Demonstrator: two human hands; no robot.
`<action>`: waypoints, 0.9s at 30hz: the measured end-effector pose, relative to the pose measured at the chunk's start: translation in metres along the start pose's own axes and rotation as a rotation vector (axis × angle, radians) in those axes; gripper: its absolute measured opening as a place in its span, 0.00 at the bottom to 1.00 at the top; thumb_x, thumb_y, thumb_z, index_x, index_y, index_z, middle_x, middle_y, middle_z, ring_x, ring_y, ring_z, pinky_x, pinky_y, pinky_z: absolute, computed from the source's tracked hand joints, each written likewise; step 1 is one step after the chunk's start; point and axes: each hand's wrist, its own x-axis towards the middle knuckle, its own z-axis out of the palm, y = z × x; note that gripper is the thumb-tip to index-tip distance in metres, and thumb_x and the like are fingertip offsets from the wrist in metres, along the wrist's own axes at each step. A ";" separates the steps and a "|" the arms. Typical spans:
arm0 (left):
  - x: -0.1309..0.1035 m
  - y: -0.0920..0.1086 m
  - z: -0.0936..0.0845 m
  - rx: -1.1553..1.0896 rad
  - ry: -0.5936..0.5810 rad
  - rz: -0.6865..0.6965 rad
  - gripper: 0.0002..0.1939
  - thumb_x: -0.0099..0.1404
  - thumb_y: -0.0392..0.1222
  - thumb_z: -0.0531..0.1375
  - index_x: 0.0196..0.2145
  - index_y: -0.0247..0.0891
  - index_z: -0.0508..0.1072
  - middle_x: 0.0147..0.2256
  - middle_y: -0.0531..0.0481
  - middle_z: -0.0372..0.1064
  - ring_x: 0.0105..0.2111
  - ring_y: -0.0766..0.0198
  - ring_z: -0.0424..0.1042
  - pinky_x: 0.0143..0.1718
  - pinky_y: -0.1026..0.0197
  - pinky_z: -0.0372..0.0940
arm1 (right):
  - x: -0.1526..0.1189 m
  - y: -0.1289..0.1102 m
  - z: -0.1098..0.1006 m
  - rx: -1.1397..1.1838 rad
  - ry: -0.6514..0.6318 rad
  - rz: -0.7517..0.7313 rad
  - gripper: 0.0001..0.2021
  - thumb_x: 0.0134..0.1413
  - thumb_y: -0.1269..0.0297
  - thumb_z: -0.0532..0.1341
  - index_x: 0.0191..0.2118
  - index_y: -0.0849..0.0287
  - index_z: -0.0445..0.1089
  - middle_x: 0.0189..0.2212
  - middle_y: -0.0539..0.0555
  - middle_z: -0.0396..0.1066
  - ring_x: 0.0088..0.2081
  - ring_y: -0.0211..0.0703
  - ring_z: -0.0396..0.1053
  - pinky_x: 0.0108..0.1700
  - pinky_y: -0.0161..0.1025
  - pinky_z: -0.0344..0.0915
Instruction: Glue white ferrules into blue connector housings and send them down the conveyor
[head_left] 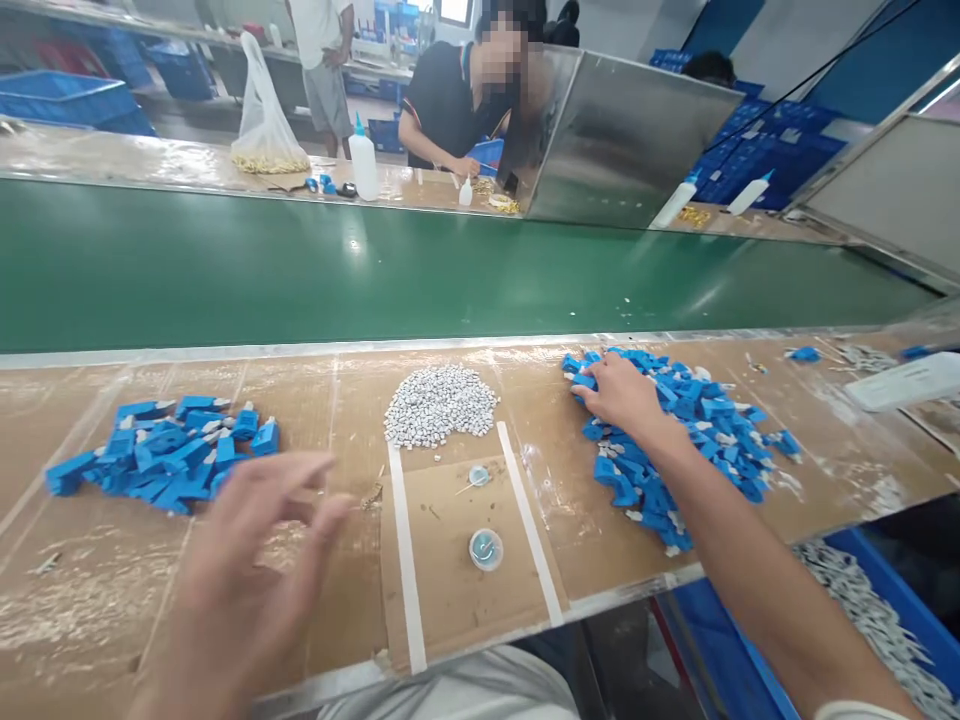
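Note:
My left hand [255, 560], smeared by motion, hovers over the bench just right of a small pile of blue plastic pieces [172, 450] with white tips. Its thumb and fingers are apart, with nothing between them. My right hand [622, 395] reaches to the far left edge of a larger heap of similar blue pieces [705, 420]. Its thumb and forefinger close around one blue piece there; the other fingers are partly hidden. Between the two piles lies a mound of small grey-white pellets [442, 400]. Nearer me, a small round cup [486, 550] holds bluish liquid.
A cardboard sheet [450, 600] with white tape strips lies before me, carrying a second small dish [478, 476]. Beyond runs a green conveyor belt [337, 270]. A person sits across it. A blue crate [885, 600] of pale parts stands below right.

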 end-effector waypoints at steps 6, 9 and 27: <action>-0.003 0.048 0.054 -0.244 -0.315 0.016 0.15 0.71 0.37 0.60 0.54 0.47 0.73 0.46 0.50 0.73 0.40 0.65 0.73 0.44 0.59 0.70 | -0.036 -0.026 -0.031 0.442 -0.029 0.010 0.15 0.60 0.53 0.62 0.43 0.59 0.76 0.41 0.60 0.73 0.40 0.52 0.71 0.41 0.46 0.70; 0.012 0.058 0.070 -0.460 -0.385 -0.090 0.17 0.73 0.42 0.58 0.58 0.48 0.72 0.52 0.48 0.72 0.52 0.60 0.71 0.54 0.55 0.66 | -0.080 -0.063 -0.049 1.302 -0.367 0.104 0.20 0.57 0.45 0.65 0.44 0.56 0.78 0.42 0.58 0.75 0.33 0.43 0.69 0.30 0.37 0.68; -0.013 0.028 0.096 -1.190 -0.305 -0.778 0.18 0.59 0.51 0.71 0.39 0.33 0.79 0.39 0.40 0.80 0.36 0.58 0.78 0.29 0.65 0.64 | -0.179 -0.101 -0.004 1.073 -0.470 0.177 0.19 0.57 0.50 0.68 0.48 0.59 0.76 0.26 0.49 0.70 0.26 0.39 0.65 0.28 0.36 0.64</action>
